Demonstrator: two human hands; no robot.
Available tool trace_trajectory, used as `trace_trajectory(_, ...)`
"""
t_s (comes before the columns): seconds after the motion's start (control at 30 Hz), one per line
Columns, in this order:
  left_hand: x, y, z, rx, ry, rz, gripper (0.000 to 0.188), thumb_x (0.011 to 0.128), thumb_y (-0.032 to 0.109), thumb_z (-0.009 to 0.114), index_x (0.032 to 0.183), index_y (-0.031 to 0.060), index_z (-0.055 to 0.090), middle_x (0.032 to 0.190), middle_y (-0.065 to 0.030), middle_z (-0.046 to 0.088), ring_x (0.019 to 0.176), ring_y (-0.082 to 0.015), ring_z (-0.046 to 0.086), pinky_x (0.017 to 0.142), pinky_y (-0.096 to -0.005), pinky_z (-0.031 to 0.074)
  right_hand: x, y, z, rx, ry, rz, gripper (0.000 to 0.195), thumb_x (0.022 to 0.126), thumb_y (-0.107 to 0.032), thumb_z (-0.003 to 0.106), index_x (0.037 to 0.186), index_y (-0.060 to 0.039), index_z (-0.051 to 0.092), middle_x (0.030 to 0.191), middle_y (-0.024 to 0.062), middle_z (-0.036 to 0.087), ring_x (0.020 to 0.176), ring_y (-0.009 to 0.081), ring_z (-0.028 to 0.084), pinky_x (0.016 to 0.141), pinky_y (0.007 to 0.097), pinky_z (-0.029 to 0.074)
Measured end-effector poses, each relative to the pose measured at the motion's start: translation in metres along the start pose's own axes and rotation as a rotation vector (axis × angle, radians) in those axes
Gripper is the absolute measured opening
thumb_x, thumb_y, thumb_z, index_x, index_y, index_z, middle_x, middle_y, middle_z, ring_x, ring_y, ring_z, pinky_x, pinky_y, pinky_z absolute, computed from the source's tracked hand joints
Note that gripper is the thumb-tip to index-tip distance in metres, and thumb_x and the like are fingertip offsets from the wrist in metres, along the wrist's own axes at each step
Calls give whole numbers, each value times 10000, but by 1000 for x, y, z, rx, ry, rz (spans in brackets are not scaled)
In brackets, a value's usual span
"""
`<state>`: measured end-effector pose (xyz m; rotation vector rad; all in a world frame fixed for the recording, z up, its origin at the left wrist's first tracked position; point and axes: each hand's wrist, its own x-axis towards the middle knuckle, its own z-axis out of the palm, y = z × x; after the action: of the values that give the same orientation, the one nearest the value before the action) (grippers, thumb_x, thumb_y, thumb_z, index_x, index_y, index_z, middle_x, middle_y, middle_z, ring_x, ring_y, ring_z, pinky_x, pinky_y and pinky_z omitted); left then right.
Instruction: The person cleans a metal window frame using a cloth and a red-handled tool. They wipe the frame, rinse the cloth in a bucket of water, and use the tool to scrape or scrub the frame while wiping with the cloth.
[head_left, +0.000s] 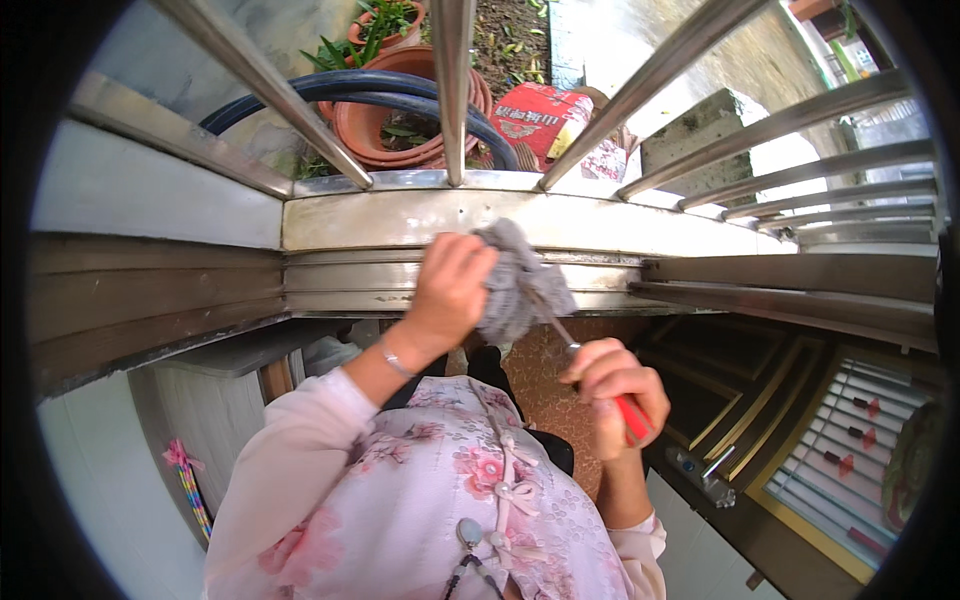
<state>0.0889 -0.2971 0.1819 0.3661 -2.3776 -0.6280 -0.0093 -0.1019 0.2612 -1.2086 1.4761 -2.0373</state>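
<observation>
My left hand (452, 289) grips a crumpled grey cloth (510, 300) above the metal window track (352, 277). In my right hand (619, 390) is a screwdriver (636, 421) with a red and grey handle. Its thin metal shaft slants up and left, and the tip end is hidden against or within the cloth. Both hands are in front of my body, over the inner side of the sill (360, 221). Whether the cloth touches the track cannot be told.
Metal window bars (452, 97) rise beyond the sill. Outside are terracotta pots (352, 135), a dark hose (337, 84), a red printed package (536, 112) and a concrete block (697, 142). A sliding window frame (795, 300) is at right, above a dark door (697, 397). A grey cabinet (210, 390) stands left.
</observation>
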Motion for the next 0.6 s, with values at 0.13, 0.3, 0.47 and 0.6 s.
trace_trajectory(0.13, 26, 24, 43, -47, 38, 84, 187, 710, 22, 574, 897, 10, 580, 899, -103, 525, 881, -285, 500, 784, -385, 455, -3, -11, -22, -96, 93, 40, 85, 889, -91, 543, 883, -37, 479, 729, 114, 526, 750, 236, 531, 636, 346, 519)
trace_trajectory(0.3, 41, 40, 38, -283, 133, 146, 225, 717, -15, 560, 939, 8, 591, 915, -91, 529, 899, -273, 503, 788, -363, 456, 5, -33, -2, -253, 28, 6, 123, 878, -131, 560, 848, -47, 476, 716, 99, 491, 777, 225, 504, 599, 334, 529)
trace_trajectory(0.47, 15, 6, -41, -165, 290, 62, 460, 588, -104, 530, 1027, 3, 620, 965, -140, 560, 892, -329, 546, 769, -427, 466, 11, -30, 26, 0, -114, 0, 106, 846, -109, 600, 835, -47, 514, 729, 95, 518, 780, 250, 530, 611, 347, 542)
trace_trajectory(0.6, -37, -28, -64, -62, 220, -212, 503, 628, -133, 530, 1103, 11, 614, 1060, -152, 580, 970, -348, 572, 851, -411, 479, 17, -1, 52, -38, -302, -54, 74, 769, 5, 564, 843, 2, 565, 756, 128, 590, 748, 302, 584, 674, 388, 499)
